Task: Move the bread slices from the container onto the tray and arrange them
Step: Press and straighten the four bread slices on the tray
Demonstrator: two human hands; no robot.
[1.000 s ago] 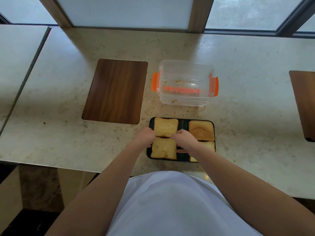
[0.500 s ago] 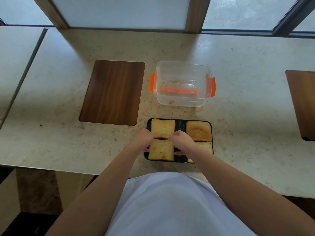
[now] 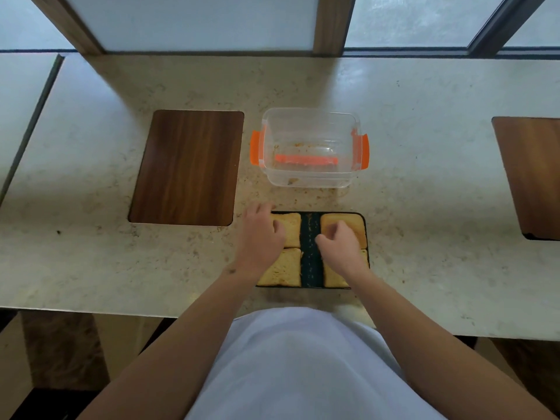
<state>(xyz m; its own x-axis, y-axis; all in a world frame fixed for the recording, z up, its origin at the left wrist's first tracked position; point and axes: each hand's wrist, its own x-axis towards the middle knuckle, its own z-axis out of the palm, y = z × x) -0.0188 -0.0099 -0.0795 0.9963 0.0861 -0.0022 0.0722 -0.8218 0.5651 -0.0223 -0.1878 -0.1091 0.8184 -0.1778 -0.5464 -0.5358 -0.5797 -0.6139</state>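
The bench (image 3: 424,207) gives you open room beyond and right of both hands. The clear container (image 3: 309,147) sits emptied just past them. Four bread slices (image 3: 280,269) lie on the black tray (image 3: 310,262). Nudge lightly: your left hand (image 3: 262,234) and right hand (image 3: 339,247) press curled fingers on the far slices, grasping nothing; keep crusts inside the rim.

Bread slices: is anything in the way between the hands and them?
No. Both the left hand and right hand rest directly on the bread slices in the tray; nothing visible lies between.
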